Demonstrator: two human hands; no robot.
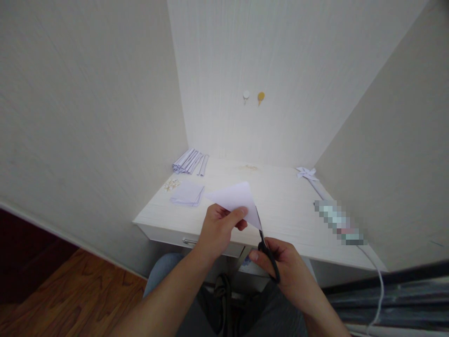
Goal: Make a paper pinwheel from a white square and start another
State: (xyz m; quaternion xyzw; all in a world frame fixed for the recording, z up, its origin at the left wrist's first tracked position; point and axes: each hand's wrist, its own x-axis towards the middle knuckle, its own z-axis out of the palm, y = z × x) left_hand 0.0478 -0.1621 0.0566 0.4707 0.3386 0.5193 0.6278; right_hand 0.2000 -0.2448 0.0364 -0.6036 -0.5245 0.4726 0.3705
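The left grip (219,229) is closed on a white sheet of paper (233,194), thumb pressed on top and fingers curled underneath; the sheet is held above the surface (280,201), one corner reaching away to the left of that grip and its right side turned towards the right grip (286,267); the right grip, nearer the body and to the right of the left one, is wrapped round the black handles of the scissors (264,248), whose blades run up along the sheet's right edge; whether they bite into it I cannot tell. Just left of and beyond the left grip lies a small stack of thin white squares (187,193); past that, a little heap of small pale pieces (172,185), and farther beyond, a row of narrow folded strips (189,161); well beyond the right grip and slightly to its right is a folded white pinwheel shape (306,173); nearer on that same side lies a pixelated object (338,222), with a white cable (380,290) to the right of the right grip; straight beyond both grips, a white hook (246,95) and a yellow hook (261,96) sit side by side on the wall (224,56).
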